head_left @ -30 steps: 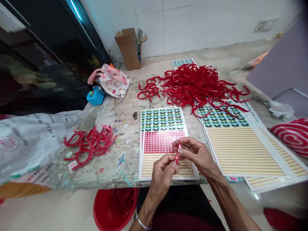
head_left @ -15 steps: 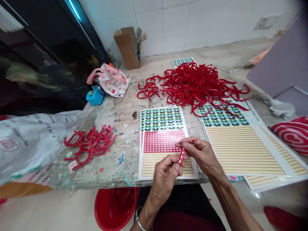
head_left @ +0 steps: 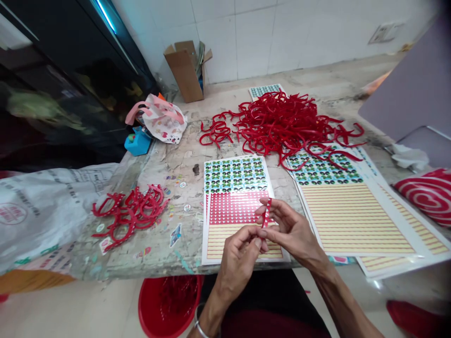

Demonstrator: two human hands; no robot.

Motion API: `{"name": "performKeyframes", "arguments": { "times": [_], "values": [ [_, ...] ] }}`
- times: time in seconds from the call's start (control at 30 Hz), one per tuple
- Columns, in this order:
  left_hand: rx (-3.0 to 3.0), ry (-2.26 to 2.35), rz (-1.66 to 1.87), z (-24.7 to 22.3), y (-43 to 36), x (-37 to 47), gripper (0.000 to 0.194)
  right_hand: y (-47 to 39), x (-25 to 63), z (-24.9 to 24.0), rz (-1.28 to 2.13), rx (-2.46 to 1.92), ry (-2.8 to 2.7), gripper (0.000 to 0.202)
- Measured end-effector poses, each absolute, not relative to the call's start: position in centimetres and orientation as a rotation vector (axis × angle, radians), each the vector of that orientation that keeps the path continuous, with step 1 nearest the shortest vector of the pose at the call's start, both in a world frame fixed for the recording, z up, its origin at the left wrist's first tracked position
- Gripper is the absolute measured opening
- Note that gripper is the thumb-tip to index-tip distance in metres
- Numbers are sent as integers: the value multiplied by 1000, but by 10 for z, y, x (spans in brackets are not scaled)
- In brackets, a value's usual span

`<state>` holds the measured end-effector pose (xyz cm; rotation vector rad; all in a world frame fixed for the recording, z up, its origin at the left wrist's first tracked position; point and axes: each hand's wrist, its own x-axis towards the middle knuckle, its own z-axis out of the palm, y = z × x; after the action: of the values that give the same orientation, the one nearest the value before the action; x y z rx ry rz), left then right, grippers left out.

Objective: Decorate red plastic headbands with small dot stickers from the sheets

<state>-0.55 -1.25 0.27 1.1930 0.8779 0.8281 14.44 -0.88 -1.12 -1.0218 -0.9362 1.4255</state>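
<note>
A narrow red strip with white marks is held upright between my two hands, above a printed sticker sheet with green, red and yellow sections. My left hand pinches its lower end. My right hand has its thumb at the strip's lower part, with the fingers behind and beside it. Beyond the sheet lies a large pile of plain red bands. On the left of the table rests a smaller heap of red bands with white marks.
More sticker sheets lie at the right beside a red patterned packet. At the back left stand a cardboard box, a white and pink bag and a blue tape dispenser. A red bucket is below the table edge.
The strip has turned more upright. My right thumb has moved down towards my left fingertips, and the right fingers have opened out along the strip.
</note>
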Motion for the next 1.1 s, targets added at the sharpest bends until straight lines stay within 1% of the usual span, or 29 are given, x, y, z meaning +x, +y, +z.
{"name": "performKeyframes", "arguments": {
  "times": [0.07,0.2,0.4,0.6,0.73,0.93,1.1],
  "values": [
    [1211,887,812,5,-12,-6,14,-10,144,-10,1406,-1044,-957,59],
    [1211,853,859,-3,-13,-6,15,-6,147,-8,1386,-1106,-1003,58],
    [1169,791,857,-11,-14,-11,15,-4,150,-12,1520,-1115,-1018,60],
    [1268,884,769,3,-12,-7,17,-8,148,-10,1343,-1221,-1193,60],
    [1285,917,778,1,-13,-6,18,-9,147,-7,1230,-1266,-1267,57],
    [1326,938,827,-8,-18,-8,16,-11,145,-8,1308,-1180,-1136,47],
    [1324,952,853,-9,-20,-7,17,-11,145,-7,1383,-1105,-1011,49]
  ]
}}
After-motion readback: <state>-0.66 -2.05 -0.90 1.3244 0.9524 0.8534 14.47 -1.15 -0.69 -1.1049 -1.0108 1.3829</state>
